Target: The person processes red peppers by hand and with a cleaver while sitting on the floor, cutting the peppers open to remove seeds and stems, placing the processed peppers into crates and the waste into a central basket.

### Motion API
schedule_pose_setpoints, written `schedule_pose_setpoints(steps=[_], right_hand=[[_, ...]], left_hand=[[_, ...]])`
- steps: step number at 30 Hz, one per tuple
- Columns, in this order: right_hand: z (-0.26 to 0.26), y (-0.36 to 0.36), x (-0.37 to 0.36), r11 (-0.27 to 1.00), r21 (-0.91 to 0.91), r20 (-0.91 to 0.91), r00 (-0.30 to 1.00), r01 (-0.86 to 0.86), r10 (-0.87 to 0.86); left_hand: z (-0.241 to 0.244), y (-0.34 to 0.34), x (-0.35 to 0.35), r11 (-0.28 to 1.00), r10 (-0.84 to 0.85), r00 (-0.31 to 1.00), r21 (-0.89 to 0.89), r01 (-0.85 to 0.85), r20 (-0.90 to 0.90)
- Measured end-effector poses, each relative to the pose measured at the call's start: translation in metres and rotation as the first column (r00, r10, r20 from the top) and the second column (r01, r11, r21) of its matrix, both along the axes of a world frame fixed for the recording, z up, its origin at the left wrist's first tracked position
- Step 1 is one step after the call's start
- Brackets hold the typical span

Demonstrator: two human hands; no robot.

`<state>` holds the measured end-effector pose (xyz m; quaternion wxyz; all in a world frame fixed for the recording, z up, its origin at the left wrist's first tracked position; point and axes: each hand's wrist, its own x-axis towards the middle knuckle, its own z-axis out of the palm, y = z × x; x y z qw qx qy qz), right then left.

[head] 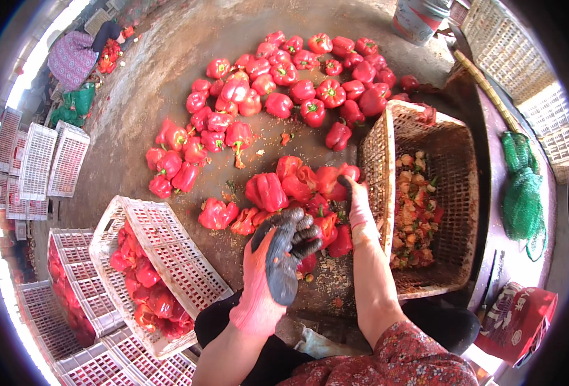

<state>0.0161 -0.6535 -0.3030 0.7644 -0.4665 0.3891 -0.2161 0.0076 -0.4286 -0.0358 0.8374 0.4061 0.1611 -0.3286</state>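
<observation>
My left hand [276, 263], in a pink work glove with a dark coated palm, is raised in front of me with its fingers curled. Whether anything is inside the curl cannot be made out. Just beyond it lies a pile of opened red bell peppers [300, 186], with a whole-looking pepper [266, 192] at its left. My right hand [360, 205], also gloved, has its thumb over a red bell pepper [332, 183] at the pile's right side. Its other fingers are hidden.
Many whole red bell peppers [278, 72] spread across the floor ahead. At right stands a basket [386, 183] with cores and stems [412, 212]. A white crate [183, 246] at left holds opened peppers [147, 280]. Green netting [523, 202] hangs at right. Another person [74, 58] is far left.
</observation>
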Motion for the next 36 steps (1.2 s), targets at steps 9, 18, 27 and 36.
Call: schedule_pose_setpoints(steps=[9,18,27,36], right_hand=[[0.177,0.060,-0.081,0.664,0.481,0.700,0.707,-0.573,0.102],[0.245,-0.009,-0.168,0.742,0.226,0.570,0.703,-0.631,0.424],[0.251,-0.027,-0.190,0.702,-0.271,0.026,0.724,-0.659,0.690],[0.225,0.001,-0.195,0.811,-0.385,-0.193,0.898,-0.439,0.394]], left_hand=[[-0.061,-0.026,-0.026,0.976,-0.217,0.956,-0.027,0.217,-0.197],[-0.022,-0.052,-0.043,0.757,-0.574,0.812,-0.309,0.575,0.105],[-0.061,-0.079,-0.065,0.766,-0.633,0.745,0.032,0.641,0.211],[-0.065,-0.100,-0.068,0.963,-0.263,0.899,0.147,0.225,0.351]])
